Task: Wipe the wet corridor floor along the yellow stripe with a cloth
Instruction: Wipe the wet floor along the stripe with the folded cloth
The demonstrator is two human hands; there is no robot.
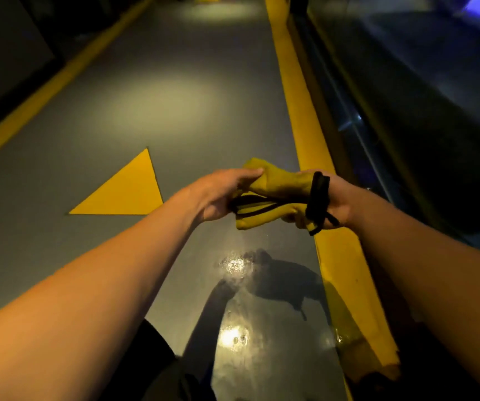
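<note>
- Two hands hold the cloth in the air above the floor; nothing touches the ground.
- Left hand: thumb over the top and fingers curled under the cloth's left end, gripping it.
- Right hand: grasps the right end of the same bundle; a black strap loops round it near the wrist. Fingers mostly hidden by fabric, but the hold is plain.
- Cloth: yellow with dark edging, bunched and stretched between the hands, possibly being twisted or refolded; cannot tell which.
- Floor: grey and glossy. A wet patch glints directly below the hands and nearer the person, reaching the yellow stripe on the right.
- Yellow triangle painted on the floor to the left, well apart from the wet area.
- Judgement: wiping is unfinished. Water remains beside the stripe's near stretch; the farther floor looks duller, perhaps dry.
- Left to do: lower the cloth and work the patch along the stripe.
</note>
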